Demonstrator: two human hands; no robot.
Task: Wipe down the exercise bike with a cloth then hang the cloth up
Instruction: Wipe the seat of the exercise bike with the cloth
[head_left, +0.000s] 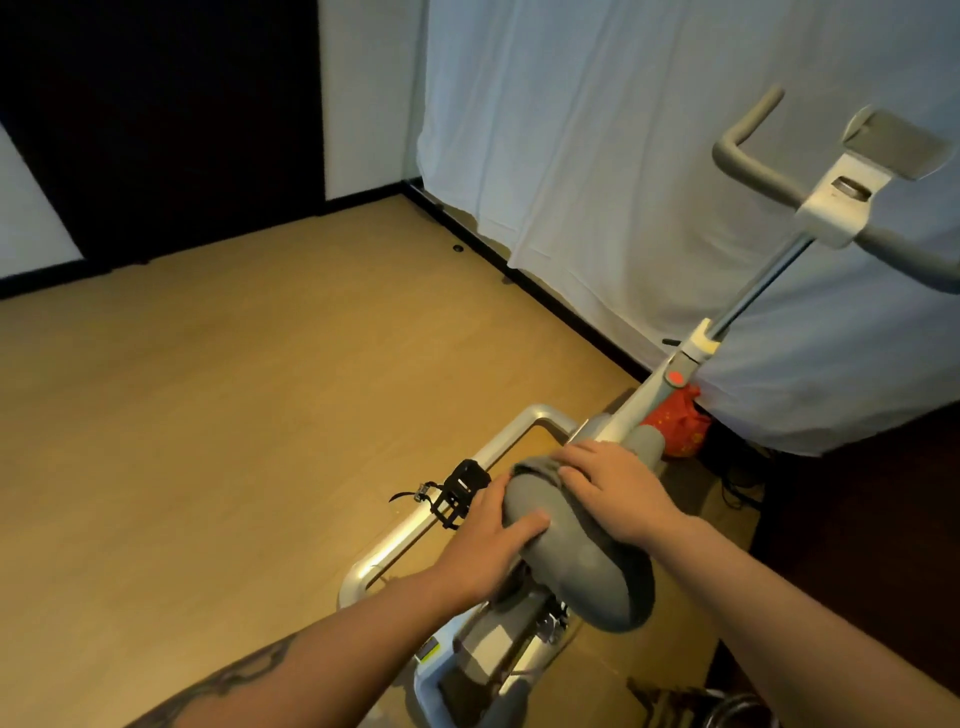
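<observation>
1. Head view: exercise bike (670, 384) stands on wood floor (208, 415), handlebars toward white sheet (597, 182).
2. L hand (493, 540) grips saddle (576, 561) edge, thumb on top.
3. R hand (613, 488) w/ straight fingers presses grey cloth (535, 470) onto saddle nose.

We see a dim room under warm, yellowish light on the wooden floor (218, 395). Behind the floor, the doorway (156, 119) is almost black. The white curtain (597, 171), right of the floor, looks cool and bluish. Straight lines bend near the edges. The picture is slightly soft, and the handlebar (748, 140) is blurred.
</observation>
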